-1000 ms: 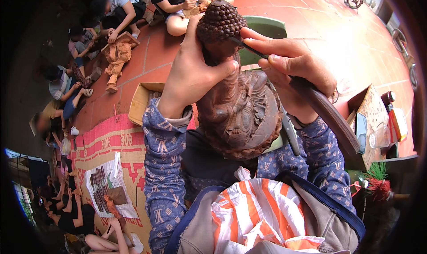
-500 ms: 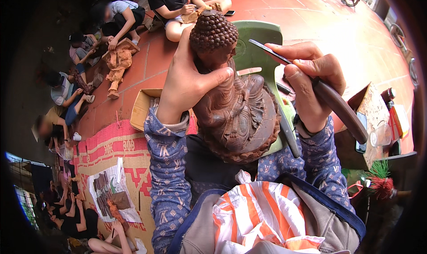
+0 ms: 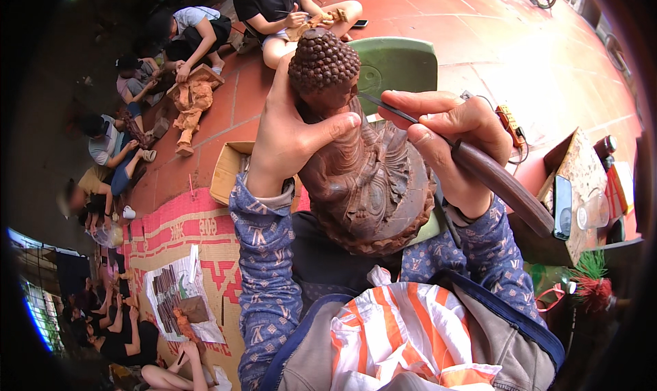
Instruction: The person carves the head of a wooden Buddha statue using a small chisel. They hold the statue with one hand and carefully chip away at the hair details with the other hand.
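Observation:
A dark brown carved wooden Buddha statue [image 3: 366,192] leans across my lap, its knobbly head up and its lotus base toward me. My left hand [image 3: 291,127] grips it at the neck and shoulder, thumb pressed across the front below the chin. In my right hand [image 3: 458,141] is a carving knife [image 3: 503,186] with a thick, curved dark wooden handle. My fingers pinch its narrow metal blade, and the tip meets the front of the statue's face near the mouth. Whether the tip cuts into the wood, I cannot tell.
Behind the statue stands a green plastic chair [image 3: 404,59]. At right, a wooden box [image 3: 575,186] bears a phone and a clear cup. A cardboard box [image 3: 229,168] sits left of my arm. Carving tools [image 3: 168,298] lie on paper over a patterned mat. Several people carve at left and ahead.
My right hand has moved left and slightly down, bringing the knife tip from open air to the statue's face. The left hand keeps its grip; the view has shifted slightly.

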`<state>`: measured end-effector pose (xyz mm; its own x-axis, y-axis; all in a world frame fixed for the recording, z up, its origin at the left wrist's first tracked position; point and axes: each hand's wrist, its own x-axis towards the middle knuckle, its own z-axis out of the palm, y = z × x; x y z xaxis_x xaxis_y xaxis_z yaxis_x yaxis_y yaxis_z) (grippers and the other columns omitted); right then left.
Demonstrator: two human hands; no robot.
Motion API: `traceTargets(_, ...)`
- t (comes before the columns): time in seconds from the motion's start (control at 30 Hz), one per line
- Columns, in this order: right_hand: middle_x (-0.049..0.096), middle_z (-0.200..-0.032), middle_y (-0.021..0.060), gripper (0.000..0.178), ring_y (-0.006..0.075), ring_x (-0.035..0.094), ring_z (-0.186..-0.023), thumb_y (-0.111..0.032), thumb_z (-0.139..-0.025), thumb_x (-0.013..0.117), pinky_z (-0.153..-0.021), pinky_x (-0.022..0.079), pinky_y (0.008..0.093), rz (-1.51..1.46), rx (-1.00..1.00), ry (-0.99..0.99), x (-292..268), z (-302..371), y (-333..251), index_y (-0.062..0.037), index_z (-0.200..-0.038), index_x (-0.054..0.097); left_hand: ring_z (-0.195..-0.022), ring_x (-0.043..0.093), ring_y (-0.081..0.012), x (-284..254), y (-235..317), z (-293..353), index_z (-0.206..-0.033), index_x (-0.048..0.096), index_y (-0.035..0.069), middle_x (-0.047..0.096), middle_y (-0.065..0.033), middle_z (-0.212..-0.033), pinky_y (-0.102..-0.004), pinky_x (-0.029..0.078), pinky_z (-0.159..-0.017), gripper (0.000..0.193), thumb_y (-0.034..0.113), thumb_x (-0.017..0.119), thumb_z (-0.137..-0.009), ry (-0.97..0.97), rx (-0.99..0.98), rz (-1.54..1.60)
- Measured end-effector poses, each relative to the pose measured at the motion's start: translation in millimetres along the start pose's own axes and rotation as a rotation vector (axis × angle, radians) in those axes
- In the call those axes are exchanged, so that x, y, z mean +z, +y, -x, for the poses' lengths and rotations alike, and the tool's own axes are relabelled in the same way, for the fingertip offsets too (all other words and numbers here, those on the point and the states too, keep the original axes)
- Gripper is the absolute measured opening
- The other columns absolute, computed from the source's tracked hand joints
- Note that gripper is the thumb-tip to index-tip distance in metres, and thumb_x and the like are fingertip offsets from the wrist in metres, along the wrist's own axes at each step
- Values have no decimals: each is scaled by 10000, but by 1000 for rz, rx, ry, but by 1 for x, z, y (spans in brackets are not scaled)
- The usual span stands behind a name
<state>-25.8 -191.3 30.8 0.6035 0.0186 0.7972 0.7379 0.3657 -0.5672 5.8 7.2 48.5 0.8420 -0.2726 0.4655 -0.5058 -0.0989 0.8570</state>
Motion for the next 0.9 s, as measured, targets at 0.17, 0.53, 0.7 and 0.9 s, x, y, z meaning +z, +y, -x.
traceTargets(0.17, 670, -947, 213, 131, 203, 666, -913, 69, -831, 649, -784, 537, 277, 104, 54, -37, 0, -6, -8, 32, -855, 526, -1061, 552, -169, 1, 1, 1, -1271, 417, 4, 574, -80, -1141, -327, 443, -945, 728, 56, 827, -671, -9, 19, 54)
traceTargets(0.53, 666, -819, 95, 79, 126, 658, -737, 21, -804, 710, -624, 509, 226, 133, 121, 25, 6, 4, -6, 39, -837, 641, -977, 548, -256, 20, 24, 43, -956, 691, 64, 556, -73, -991, -408, 451, -902, 343, 193, 832, -671, 324, 674, -846)
traceTargets(0.7, 675, -821, 81, 100, 118, 647, -754, -4, -794, 732, -636, 502, 226, 72, 234, -45, 6, 2, -12, 22, -842, 649, -886, 547, -232, 23, 25, 50, -856, 664, 58, 538, -66, -917, -415, 452, -866, 202, 207, 766, -764, 300, 578, -874)
traceTargets(0.9, 686, -851, 127, 125, 150, 660, -796, 8, -800, 721, -681, 521, 250, 40, 140, -131, 2, -8, -12, 13, -819, 598, -928, 525, -224, 19, 19, 41, -899, 649, 72, 529, -86, -996, -421, 426, -908, 210, 170, 769, -758, 332, 594, -679)
